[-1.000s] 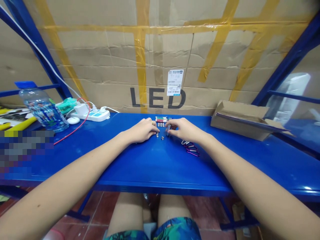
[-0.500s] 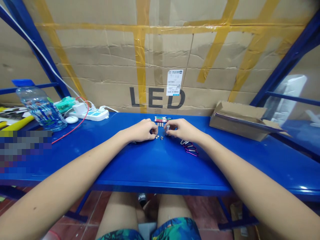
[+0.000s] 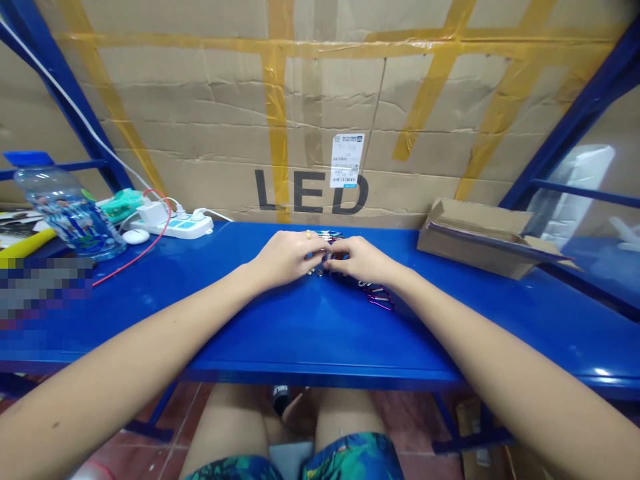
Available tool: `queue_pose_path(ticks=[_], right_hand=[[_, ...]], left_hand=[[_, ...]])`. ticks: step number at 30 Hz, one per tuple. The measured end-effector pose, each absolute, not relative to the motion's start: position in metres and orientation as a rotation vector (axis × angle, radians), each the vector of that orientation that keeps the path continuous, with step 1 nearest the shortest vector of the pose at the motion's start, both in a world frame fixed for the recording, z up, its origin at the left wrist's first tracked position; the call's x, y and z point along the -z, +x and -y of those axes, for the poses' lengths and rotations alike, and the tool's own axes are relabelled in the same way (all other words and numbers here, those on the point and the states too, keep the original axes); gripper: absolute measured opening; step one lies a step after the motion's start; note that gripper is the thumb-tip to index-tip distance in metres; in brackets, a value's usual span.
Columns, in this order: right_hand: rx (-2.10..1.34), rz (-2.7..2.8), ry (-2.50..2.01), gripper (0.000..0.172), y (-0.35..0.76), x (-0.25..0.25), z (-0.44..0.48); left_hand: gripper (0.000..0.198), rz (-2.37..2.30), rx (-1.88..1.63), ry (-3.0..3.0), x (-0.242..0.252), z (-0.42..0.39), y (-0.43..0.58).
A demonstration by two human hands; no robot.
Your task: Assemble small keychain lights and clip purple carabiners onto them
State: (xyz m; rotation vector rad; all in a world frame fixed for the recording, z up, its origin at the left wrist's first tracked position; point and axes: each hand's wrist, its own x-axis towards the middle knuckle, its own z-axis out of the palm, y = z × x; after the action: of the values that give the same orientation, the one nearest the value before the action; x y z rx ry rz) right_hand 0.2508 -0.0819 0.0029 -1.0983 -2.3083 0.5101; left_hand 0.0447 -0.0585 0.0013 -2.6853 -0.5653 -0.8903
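Note:
My left hand (image 3: pixel 287 258) is closed in a pinch, its fingertips meeting those of my right hand (image 3: pixel 364 260) above the blue table (image 3: pixel 320 333). Between the right fingers is a small silver cylinder (image 3: pixel 328 255), mostly covered now. Whether the left fingers hold a small piece or only touch the cylinder is hidden. Just below the fingertips lie a few small round silver discs (image 3: pixel 320 273), like button cells. Behind the hands is a row of slim coloured metal tubes (image 3: pixel 331 235), partly covered. Purple and silver carabiners (image 3: pixel 381 298) lie beside my right wrist.
An open cardboard box (image 3: pixel 470 240) stands at the right. On the left are a water bottle (image 3: pixel 70 207), a white power strip (image 3: pixel 187 225), a white mouse-like object (image 3: pixel 135 237) and a red cable (image 3: pixel 145 257). A large taped carton (image 3: pixel 200 133) walls off the back.
My left hand has moved right and up from the small discs to meet the right fingertips. The right hand, with the silver cylinder, has shifted slightly left. The view has shifted slightly.

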Motion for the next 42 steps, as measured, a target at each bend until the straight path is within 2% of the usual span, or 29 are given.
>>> queue_pose_path(ticks=[5,9,12,18,21,27,37,42], right_hand=[[-0.504,2.307,-1.143,0.021,0.252,-0.003,0.082],[-0.456,2.340,-1.139,0.016,0.254,-0.003,0.081],[-0.428,2.367,-1.098,0.019,0.256,-0.003,0.081],[-0.390,2.405,-1.078,0.025,0.256,-0.005,0.082],[-0.381,2.397,-1.113,0.023,0.256,-0.005,0.082],[-0.343,2.403,-1.153,0.020,0.257,-0.005,0.081],[-0.333,2.411,-1.158,0.018,0.257,-0.004,0.080],[-0.333,2.399,-1.141,0.014,0.254,-0.003,0.080]], left_hand=[[0.024,0.535,0.755,-2.640,-0.004,0.060,0.041],[0.023,0.577,0.830,-2.698,-0.004,0.060,0.038],[0.022,0.673,0.847,-2.768,-0.005,0.058,0.035],[0.025,0.828,0.486,-2.922,-0.007,0.057,0.032],[0.029,0.839,0.388,-2.949,-0.005,0.058,0.032],[0.022,0.876,0.288,-2.980,-0.002,0.057,0.035],[0.007,0.931,0.439,-3.026,-0.003,0.058,0.038],[0.009,0.961,0.833,-2.897,-0.002,0.061,0.042]])
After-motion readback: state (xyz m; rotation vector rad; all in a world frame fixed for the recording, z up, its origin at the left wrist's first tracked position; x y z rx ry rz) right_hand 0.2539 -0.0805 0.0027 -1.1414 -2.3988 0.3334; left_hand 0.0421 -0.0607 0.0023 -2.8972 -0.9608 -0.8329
